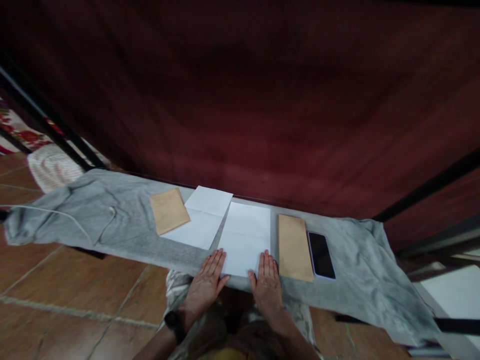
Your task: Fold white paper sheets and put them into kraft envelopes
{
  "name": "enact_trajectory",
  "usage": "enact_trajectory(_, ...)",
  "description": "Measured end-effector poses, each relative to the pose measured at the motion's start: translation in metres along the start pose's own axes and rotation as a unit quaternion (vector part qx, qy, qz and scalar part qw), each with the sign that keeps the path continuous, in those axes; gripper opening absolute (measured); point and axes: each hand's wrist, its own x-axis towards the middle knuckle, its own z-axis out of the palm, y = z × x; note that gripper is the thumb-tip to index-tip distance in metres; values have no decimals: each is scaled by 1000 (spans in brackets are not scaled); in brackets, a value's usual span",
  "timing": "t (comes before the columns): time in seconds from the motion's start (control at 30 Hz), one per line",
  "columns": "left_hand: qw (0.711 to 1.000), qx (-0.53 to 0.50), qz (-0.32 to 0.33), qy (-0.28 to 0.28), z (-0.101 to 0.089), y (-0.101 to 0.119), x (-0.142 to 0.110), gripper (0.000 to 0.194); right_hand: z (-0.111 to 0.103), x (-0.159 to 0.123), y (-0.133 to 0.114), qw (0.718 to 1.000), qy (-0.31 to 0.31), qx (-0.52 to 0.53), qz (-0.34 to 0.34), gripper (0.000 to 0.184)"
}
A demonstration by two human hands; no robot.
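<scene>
A white sheet of paper (246, 232) with a faint crease across it lies flat in front of me. My left hand (210, 275) rests on its near left corner, fingers stretched out. On the near right corner lies my right hand (266, 280), also flat with the thumb apart. Left of this sheet is a second white sheet (204, 220), partly under a brown envelope (170, 211). To the right of my right hand sits a longer brown envelope (295, 247), seemingly a stack. A dark-screened phone (321, 255) is beside it.
Grey cloth (360, 275) covers the narrow bench, wrinkled at both ends. A white cable (67, 215) runs over its left part. Behind the bench hangs a dark red curtain (255, 125). Black frame bars (431, 195) stand at the sides, over a tiled floor (86, 285).
</scene>
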Motion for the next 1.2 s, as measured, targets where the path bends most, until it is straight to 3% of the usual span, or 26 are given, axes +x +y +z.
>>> enact_trajectory(0.2,999,-1,-45,12,-1,22,6,64,-5,-13,-4,1000,19,-17,7,65)
enact_trajectory(0.4,999,-31,10,-27,-2,57,26,52,-6,-3,-22,998,-3,23,-53,56)
enact_trajectory(0.63,999,1,-37,11,3,28,5,63,-7,-16,-7,999,-18,17,-38,73)
enact_trajectory(0.8,999,6,-33,8,6,9,-6,62,-11,-21,-2,999,-19,17,-41,76)
enact_trajectory(1.0,998,18,8,-54,8,-5,-4,51,-11,-21,-2,999,-2,15,-51,75)
enact_trajectory(1.2,989,61,21,-135,10,-4,7,52,-8,-20,2,998,-5,17,-52,73)
